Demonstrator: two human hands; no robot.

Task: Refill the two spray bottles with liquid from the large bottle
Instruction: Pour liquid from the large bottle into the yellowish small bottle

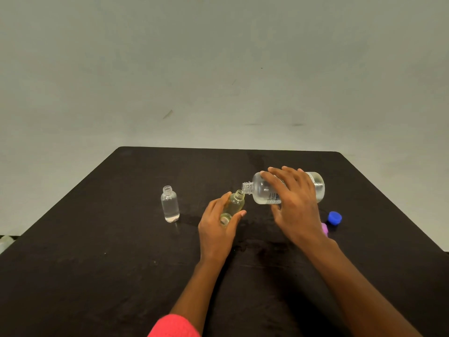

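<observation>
Head cam has my right hand wrapped over the large bottle, which is tipped nearly flat above the middle of the counter. Its open mouth is right at the neck of the small spray bottle, which my left hand grips, tilted toward it. Both look like thin, light plastic, probably squashy and slick if wet, so I'd hold around the bodies and squeeze gently; the other spray bottle stands uncapped, well off to the left.
</observation>
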